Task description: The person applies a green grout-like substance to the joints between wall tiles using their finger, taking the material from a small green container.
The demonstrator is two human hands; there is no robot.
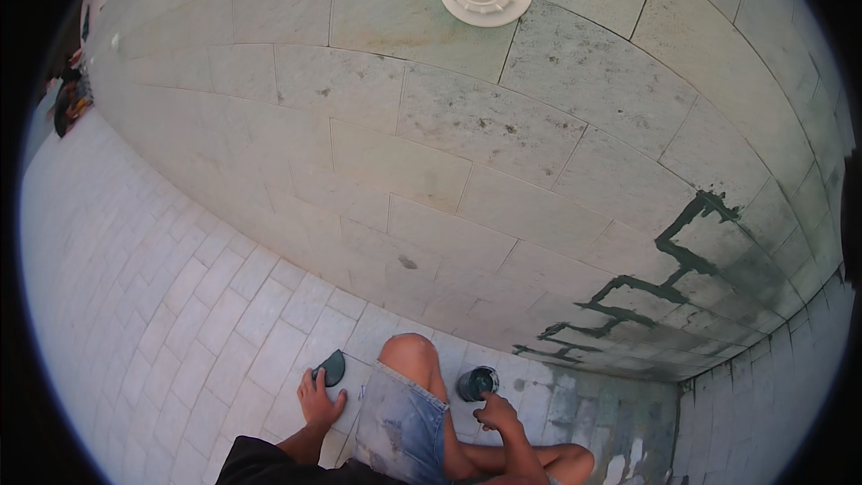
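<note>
My left hand (320, 402) reaches down beside my bent knee, fingertips touching the straight edge of a dark green, half-round flat piece (334, 366), its thumb apart. My right hand (494, 411) is at the near rim of a small round container (467, 384) of dark green paste, fingers curled; what they hold, if anything, is hidden. Dark green paste (682, 260) lines several wall-tile joints at the right.
I sit cross-legged on pale floor tiles (206, 296) beside a tiled wall (431, 153) with a white round fitting (485, 2) high up. Another wall (763, 395) stands at the right. Small indistinct items (70, 99) are at the far left.
</note>
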